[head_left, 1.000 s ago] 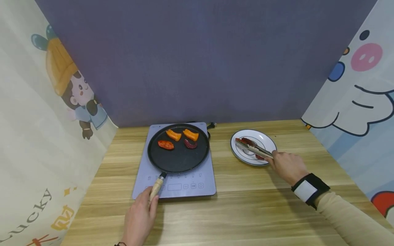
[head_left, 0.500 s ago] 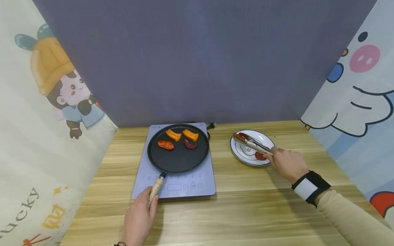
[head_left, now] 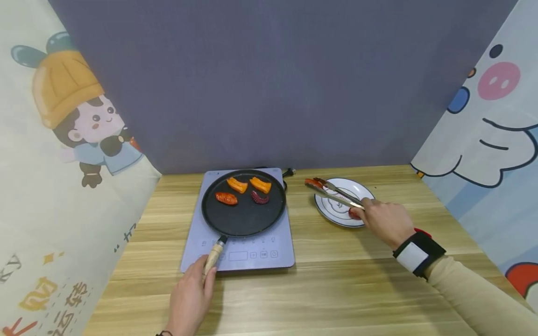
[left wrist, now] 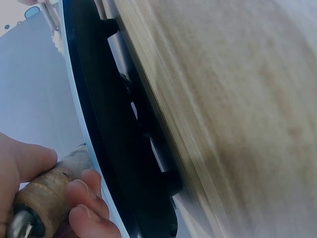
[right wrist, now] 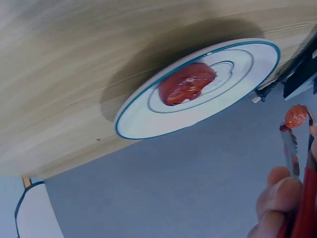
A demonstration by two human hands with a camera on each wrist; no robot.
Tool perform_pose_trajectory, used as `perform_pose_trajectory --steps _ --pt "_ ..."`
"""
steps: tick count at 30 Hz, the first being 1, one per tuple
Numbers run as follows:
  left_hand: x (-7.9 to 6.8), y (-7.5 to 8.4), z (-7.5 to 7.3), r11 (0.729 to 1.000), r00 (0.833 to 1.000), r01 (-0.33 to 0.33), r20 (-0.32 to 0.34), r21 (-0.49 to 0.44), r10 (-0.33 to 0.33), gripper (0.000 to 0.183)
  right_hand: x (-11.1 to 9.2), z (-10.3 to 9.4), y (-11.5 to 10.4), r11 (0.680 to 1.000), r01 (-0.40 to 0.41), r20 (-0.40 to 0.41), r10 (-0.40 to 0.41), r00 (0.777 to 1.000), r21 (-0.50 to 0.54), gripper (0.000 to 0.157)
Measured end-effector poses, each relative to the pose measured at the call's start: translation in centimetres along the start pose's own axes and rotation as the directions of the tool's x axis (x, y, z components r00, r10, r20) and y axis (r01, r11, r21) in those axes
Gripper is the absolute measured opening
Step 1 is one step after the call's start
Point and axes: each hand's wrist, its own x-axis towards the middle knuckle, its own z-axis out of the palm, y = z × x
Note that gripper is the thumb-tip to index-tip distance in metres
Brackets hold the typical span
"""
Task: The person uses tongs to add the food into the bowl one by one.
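My left hand (head_left: 191, 296) grips the wooden handle (head_left: 215, 255) of a round black frying pan (head_left: 244, 219). In the pan lie two orange strips (head_left: 237, 185), a reddish-brown wing-like piece (head_left: 226, 198) and a purple tentacle (head_left: 259, 197). My right hand (head_left: 384, 221) holds metal tongs (head_left: 338, 198). Their tips pinch a reddish food piece (head_left: 313, 183) above the left rim of a white plate (head_left: 361, 189). Another red piece (right wrist: 185, 83) lies on that plate, plain in the right wrist view but partly hidden by my right hand in the head view.
The pan sits on a pale induction cooker (head_left: 239, 265) with a touch panel along its front. A black cord and plug (head_left: 289, 172) lie behind it. Dark grey board (head_left: 277, 93) backs the wooden table (head_left: 336, 289), with printed cloths at both sides.
The tongs with the reddish piece have lifted off the plate and shifted left past its rim. A red piece stays behind on the plate. My left hand and the pan hold still.
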Motion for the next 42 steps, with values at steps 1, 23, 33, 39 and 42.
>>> perform_pose_trajectory --steps 1,23,33,39,42 --pt "0.0 0.0 0.0 1.0 1.0 -0.001 -0.001 0.001 0.001 0.032 0.1 -0.1 -0.1 1.0 0.009 -0.01 -0.009 1.0 0.001 0.04" --pt "-0.1 0.1 -0.2 1.0 1.0 -0.015 -0.023 -0.003 0.015 0.033 2.2 0.0 -3.6 0.981 0.191 -0.193 -0.184 0.964 0.02 0.036" --pt "-0.2 0.4 -0.3 1.0 1.0 0.001 -0.011 -0.001 -0.001 0.031 3.4 0.0 -5.9 0.966 0.25 -0.203 -0.232 0.951 0.068 0.035" --pt "-0.2 0.3 -0.1 1.0 1.0 -0.004 -0.026 0.001 0.004 0.032 4.0 0.0 -7.6 0.958 0.274 -0.193 -0.255 0.947 0.081 0.032" --pt "-0.2 0.2 -0.1 1.0 1.0 -0.008 -0.03 -0.001 0.008 0.032 4.5 0.0 -8.8 0.952 0.293 -0.208 -0.27 0.94 0.087 0.032"
